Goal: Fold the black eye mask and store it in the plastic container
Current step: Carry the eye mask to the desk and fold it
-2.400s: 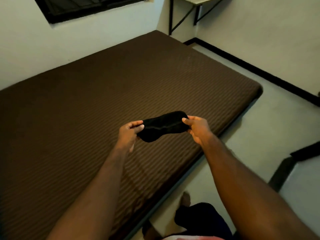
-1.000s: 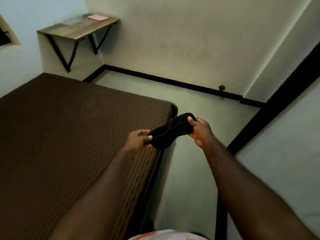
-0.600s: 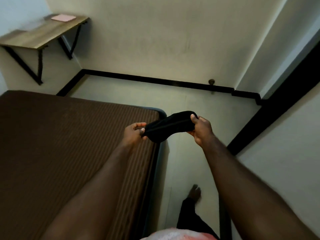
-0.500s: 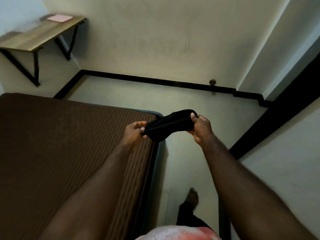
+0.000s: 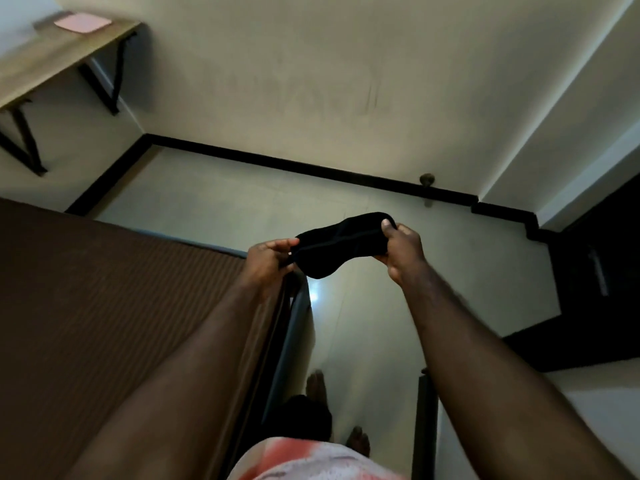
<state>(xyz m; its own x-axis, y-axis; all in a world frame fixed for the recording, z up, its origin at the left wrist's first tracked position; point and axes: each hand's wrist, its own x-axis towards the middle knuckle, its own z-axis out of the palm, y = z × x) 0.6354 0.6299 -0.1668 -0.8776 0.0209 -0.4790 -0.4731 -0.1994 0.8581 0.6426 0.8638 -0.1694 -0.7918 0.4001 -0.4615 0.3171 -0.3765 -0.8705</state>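
The black eye mask (image 5: 337,245) hangs stretched between both hands in mid-air, above the corner of the bed. My left hand (image 5: 268,263) pinches its left end and my right hand (image 5: 401,249) pinches its right end, thumb on top. The mask sags slightly in the middle. A flat pink thing that may be the plastic container (image 5: 83,22) lies on the wall shelf at the far left; it is too blurred to tell.
A brown striped mattress (image 5: 104,323) fills the left, its corner under my left hand. A wooden wall shelf (image 5: 52,60) on black brackets hangs at the upper left. Pale floor (image 5: 242,202) lies ahead, and a dark doorway (image 5: 595,278) is at the right.
The view has turned right from the mattress toward the wall and floor. Both hands still hold the mask stretched. My feet have stepped along the floor beside the bed.
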